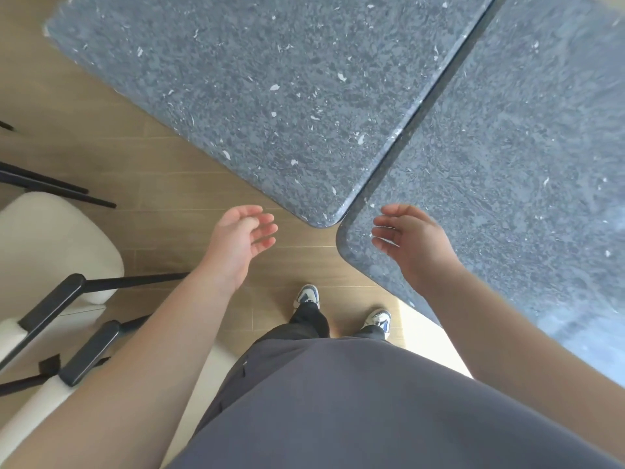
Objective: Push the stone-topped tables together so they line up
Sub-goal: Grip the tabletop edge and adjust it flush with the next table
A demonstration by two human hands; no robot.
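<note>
Two dark grey speckled stone-topped tables fill the upper part of the head view. The left table (263, 96) and the right table (514, 157) sit side by side, their long edges meeting along a thin dark seam. The right table's rounded near corner reaches a little closer to me than the left one's. My left hand (241, 243) hovers over the floor just left of the left table's corner, fingers relaxed, holding nothing. Above the right table's near corner hangs my right hand (411, 243), fingers loosely bent and empty.
A cream upholstered chair (50, 238) with black armrests (50, 304) and legs stands at the left. A second black armrest (89, 353) lies below it. The floor (162, 204) is light wood planks. My feet (306, 296) stand by the table corners.
</note>
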